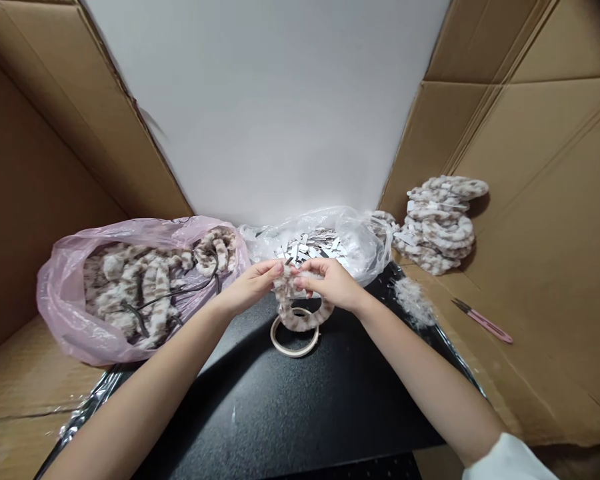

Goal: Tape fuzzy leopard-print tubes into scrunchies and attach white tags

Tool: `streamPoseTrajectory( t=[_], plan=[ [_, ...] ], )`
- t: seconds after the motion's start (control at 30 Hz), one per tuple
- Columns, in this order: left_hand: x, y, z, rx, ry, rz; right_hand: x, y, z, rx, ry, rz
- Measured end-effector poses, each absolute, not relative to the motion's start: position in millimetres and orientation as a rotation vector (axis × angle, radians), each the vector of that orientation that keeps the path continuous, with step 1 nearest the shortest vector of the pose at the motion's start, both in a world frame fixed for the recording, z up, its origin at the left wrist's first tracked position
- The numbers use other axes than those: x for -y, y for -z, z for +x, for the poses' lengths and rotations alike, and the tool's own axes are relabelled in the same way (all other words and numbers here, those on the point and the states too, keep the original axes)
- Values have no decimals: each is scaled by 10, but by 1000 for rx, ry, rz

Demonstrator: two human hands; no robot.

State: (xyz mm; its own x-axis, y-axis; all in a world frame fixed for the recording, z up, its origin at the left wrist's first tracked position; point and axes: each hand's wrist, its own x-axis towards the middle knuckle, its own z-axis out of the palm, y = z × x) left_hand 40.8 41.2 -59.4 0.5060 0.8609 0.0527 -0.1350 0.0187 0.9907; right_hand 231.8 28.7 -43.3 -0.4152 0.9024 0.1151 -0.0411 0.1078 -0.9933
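My left hand [257, 283] and my right hand [336, 284] meet over the middle of the black table, fingers closed in a pinch. Between them they hold a fluffy cream-and-brown plush band [300, 323], which hangs down in a curved loop. A small dark tip shows by my left fingertips; I cannot tell what it belongs to. Directly below the band lies a thin pale ring [295, 351] on the table. Just behind my hands, a clear plastic bag [365, 243] lies open with many small white-and-dark flat pieces [313, 245] inside.
On the left, a pink plastic bag [60, 280] holds plush strips [155, 287] and dark cords. Stacked plush bands [440, 227] stand at the right, near white fluff [414, 301] and pink-handled thread snips [485, 322]. Cardboard walls [540, 220] flank the black table [280, 413].
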Motion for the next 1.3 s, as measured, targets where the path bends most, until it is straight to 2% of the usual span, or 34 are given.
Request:
streamPoseTrajectory(
  t=[0.23,0.43,0.5,0.93,1.13,1.3],
  plan=[
    [-354,629,498,-733,-835,1404,-287,515,2315,1606,-1500,-875],
    [-254,582,583,-791,-996,1460,-292,417,2426,1816,-993,-884],
    [-228,593,606,-813,-1015,1475,-301,390,2437,1858,-944,-846],
    [-123,527,655,-927,-757,1746,-307,512,2354,1734,-1398,-814],
    [-150,537,639,-956,-622,1735,-317,511,2356,1673,-1383,-825],
    [-250,588,534,-794,-444,1353,-332,433,2392,1595,-1359,-853]
  ],
)
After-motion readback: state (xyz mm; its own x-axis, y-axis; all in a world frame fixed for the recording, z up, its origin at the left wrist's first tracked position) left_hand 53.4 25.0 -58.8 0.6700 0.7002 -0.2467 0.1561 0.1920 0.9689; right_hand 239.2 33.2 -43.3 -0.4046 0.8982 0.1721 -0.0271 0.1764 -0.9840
